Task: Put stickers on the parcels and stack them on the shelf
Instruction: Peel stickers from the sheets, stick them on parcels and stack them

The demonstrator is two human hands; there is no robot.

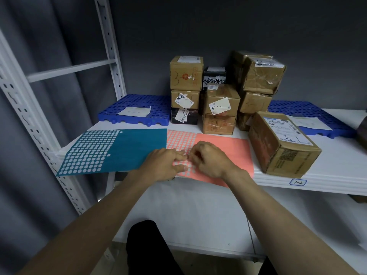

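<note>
So the white metal shelf [327, 171] takes up most of the view, with a small handwritten "3-2" tag [298, 182] on its front edge around 4 o'clock. Two blue perforated plastic pallets sit at the back, one at 10 o'clock [139, 102] and one at 3 o'clock [309, 110], each with a white backing sheet lying on it.

Parcels: I count roughly ten stacked brown cardboard boxes [220, 100] in a cluster at 12 to 1 o'clock, a couple of them dark or black, though the back ones hide each other so don't quote me. One more big brown cardboard parcel with a white shipping label [282, 141] sits alone at 3 o'clock, just beside the pink sheet, tilted at an angle to the shelf edge.

Two sticker sheets lie flat at the front: a teal sheet of round dot stickers [119, 149] at 9 o'clock, its left half already picked out, and a salmon-pink sheet of round dot stickers [228, 149] dead centre, touching the teal one.

Two bare hands, both on the pink sheet. The left hand [164, 163] has its fingers mostly straight, pressing the sheet down. The right hand [208, 157] is curled, fingertips pinched together at the dots right by the left fingers; can't tell if a sticker has actually come free.
</note>
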